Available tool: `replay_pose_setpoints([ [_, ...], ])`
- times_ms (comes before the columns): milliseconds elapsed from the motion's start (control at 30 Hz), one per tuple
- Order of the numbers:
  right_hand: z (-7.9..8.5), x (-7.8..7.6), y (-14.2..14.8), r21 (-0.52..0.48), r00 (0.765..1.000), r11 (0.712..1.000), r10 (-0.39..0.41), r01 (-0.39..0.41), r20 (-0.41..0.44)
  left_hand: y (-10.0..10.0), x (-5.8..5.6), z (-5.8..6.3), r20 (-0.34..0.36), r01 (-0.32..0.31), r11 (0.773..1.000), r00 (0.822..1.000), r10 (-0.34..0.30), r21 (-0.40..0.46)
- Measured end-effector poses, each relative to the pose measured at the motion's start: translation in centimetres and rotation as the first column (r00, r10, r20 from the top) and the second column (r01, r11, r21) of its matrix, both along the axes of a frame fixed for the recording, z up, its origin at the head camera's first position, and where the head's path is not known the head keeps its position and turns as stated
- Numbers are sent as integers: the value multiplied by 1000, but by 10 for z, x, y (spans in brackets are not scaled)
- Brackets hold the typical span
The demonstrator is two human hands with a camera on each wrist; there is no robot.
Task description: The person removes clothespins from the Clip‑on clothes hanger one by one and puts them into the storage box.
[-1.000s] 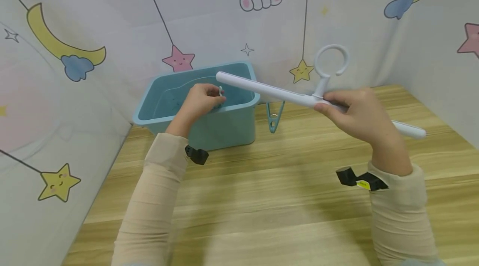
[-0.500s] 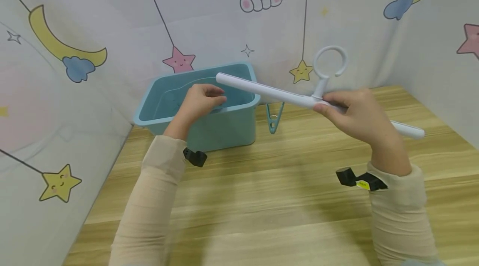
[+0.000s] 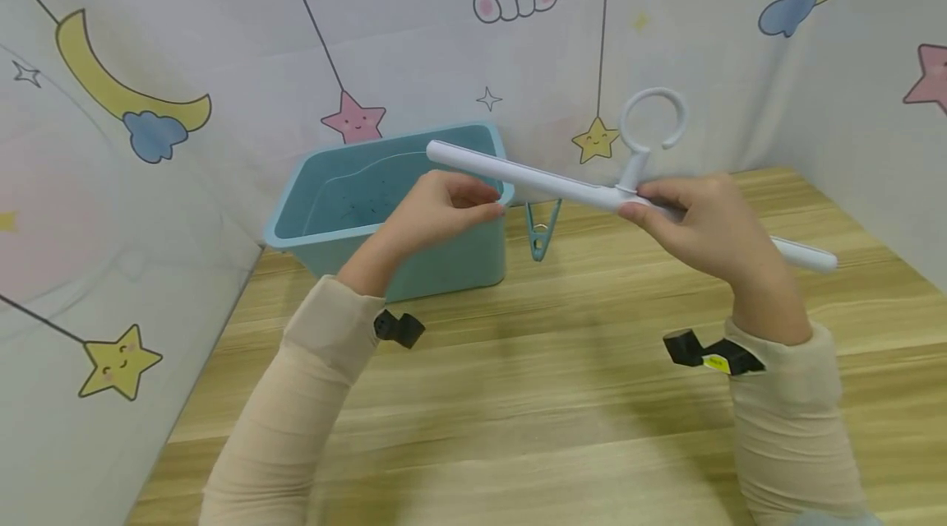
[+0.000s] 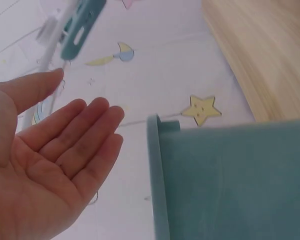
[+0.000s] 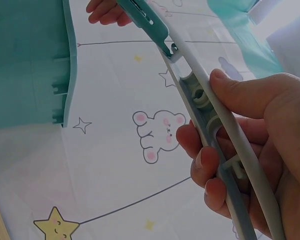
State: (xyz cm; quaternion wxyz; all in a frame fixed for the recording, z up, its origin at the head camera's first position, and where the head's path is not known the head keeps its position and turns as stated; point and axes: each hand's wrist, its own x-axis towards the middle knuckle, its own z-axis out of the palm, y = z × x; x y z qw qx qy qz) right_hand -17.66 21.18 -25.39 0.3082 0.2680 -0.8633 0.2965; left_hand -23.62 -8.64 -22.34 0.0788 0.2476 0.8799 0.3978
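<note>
My right hand (image 3: 710, 222) grips a white plastic clothes hanger (image 3: 518, 173) beside its ring-shaped hook, with the bar held up above the table and slanting down to the right. In the right wrist view, the thumb and fingers wrap the hanger's hollow, ribbed underside. A teal clip (image 3: 541, 234) hangs from the bar, its slotted arm (image 5: 147, 17) clearer in the right wrist view. My left hand (image 3: 444, 209) is before the right end of the teal bin (image 3: 444, 251). Its palm (image 4: 45, 170) faces the camera in the left wrist view, with nothing in the relaxed fingers.
The open bin stands on the wood-patterned table (image 3: 562, 411) at the back left. Behind it and along both sides hangs a pale cloth (image 3: 414, 25) printed with stars, moons and a bear. Black cameras (image 3: 399, 329) sit on both wrists.
My left hand has moved out of the bin and to the right. A small pale piece at its fingertips a second ago no longer shows. The right hand and hanger stay nearly still.
</note>
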Motion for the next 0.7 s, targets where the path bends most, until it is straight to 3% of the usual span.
replay_pose_setpoints([
  [133,-1,-1,0,-3,1000,1000,14,-14,-18,8,8,0,81,69,997,994,-72,40],
  [233,-1,-1,-1,-1,1000,1000,17,-17,-22,13,12,-3,149,83,995,985,-91,57],
  [433,-3,-2,-3,1,999,1000,20,-20,-35,19,16,-10,252,54,982,963,-99,178],
  [700,-3,-3,-8,8,999,999,36,-35,-41,26,16,-22,340,-14,926,932,-124,378],
])
